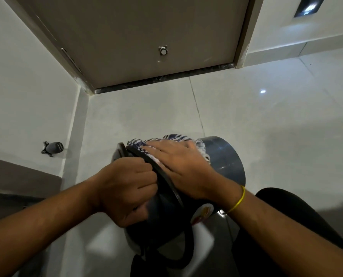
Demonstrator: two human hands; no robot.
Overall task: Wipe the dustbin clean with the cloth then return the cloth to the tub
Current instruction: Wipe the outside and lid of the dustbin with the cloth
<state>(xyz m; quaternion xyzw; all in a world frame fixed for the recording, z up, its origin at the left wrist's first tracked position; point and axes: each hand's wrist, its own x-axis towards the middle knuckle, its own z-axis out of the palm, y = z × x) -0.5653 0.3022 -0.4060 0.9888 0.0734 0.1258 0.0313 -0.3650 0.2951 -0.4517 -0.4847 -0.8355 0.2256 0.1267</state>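
Two hands are working the tilted dark-blue plastic dustbin (224, 162): the left hand (126, 188) is fisting its grip around the black rim, the right hand (178, 164) (fingers flat, spread) is pressing the blue-and-white checked cloth (166, 137) onto its side.

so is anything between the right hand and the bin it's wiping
Only the cloth: the right hand presses it flat on the tilted bin, as wiping needs. The left hand grips the bin's rim, clear of it.

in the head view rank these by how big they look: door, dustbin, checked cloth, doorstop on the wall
1. door
2. dustbin, though it looms close to the camera
3. checked cloth, partly under the right hand
4. doorstop
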